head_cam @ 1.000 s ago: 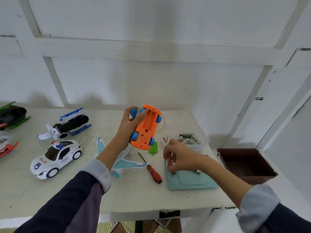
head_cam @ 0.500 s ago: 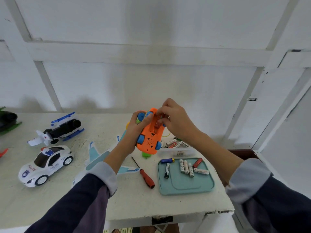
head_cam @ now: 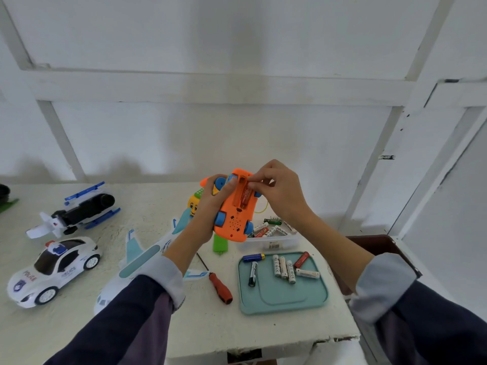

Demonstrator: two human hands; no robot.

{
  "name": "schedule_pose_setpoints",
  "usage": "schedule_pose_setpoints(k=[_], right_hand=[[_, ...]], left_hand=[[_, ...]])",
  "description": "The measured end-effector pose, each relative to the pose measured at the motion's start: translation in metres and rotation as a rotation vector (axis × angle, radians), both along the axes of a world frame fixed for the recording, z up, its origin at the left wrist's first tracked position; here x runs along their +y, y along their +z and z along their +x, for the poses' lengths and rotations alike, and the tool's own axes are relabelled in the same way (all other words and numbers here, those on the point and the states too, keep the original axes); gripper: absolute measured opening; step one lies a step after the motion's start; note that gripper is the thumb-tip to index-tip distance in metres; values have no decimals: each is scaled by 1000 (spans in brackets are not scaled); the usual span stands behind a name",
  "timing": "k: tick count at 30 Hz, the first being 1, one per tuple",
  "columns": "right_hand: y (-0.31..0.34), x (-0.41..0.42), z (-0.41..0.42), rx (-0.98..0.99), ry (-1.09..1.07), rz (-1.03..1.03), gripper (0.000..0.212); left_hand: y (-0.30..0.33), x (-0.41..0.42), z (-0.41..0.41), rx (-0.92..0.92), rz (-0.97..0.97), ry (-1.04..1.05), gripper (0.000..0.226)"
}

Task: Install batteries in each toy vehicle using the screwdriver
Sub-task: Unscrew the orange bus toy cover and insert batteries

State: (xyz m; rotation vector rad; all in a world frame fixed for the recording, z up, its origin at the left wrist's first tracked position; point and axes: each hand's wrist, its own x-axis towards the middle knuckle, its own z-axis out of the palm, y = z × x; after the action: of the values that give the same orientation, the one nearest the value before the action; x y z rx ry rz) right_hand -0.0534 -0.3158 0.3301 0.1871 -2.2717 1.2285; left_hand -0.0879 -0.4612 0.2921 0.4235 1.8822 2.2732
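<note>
My left hand (head_cam: 208,206) grips an orange toy car (head_cam: 234,219) with blue wheels, held underside up above the table. Its battery bay is uncovered. My right hand (head_cam: 279,191) pinches the top end of a red battery (head_cam: 245,197) that lies in that bay. A red-handled screwdriver (head_cam: 220,285) lies on the table below my left wrist. The green battery cover (head_cam: 220,245) lies beneath the car. A teal tray (head_cam: 284,299) holds several loose batteries (head_cam: 283,267). A clear box (head_cam: 271,239) behind it holds more batteries.
A white police car (head_cam: 55,270) and a black-and-blue toy helicopter (head_cam: 76,212) stand at the left. A white-and-teal toy plane (head_cam: 137,262) lies under my left forearm. A brown bin (head_cam: 379,248) sits off the table's right edge. The table's front edge is chipped.
My right hand took a red battery from the tray, rose to the orange car and now has it seated in the bay. The car tilted slightly toward me.
</note>
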Motion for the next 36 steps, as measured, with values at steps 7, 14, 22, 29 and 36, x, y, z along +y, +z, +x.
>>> schedule_pose_setpoints(k=[7,14,22,29,36], right_hand=[[1,7,0,-52,-25,-117,22],[13,25,-5,-619,251,-530,43],[5,26,-11,-647,288,-641,33],[-2,24,-8,-488,211,-361,22],[-23,22,-10,-312,94,-215,36]], left_hand=[[2,8,-1,-30,51,4,27],[1,8,-2,15,98,-87,34],[5,13,-2,41,82,-77,42],[0,13,-5,21,75,-67,41],[-4,16,-9,0,18,12,25]])
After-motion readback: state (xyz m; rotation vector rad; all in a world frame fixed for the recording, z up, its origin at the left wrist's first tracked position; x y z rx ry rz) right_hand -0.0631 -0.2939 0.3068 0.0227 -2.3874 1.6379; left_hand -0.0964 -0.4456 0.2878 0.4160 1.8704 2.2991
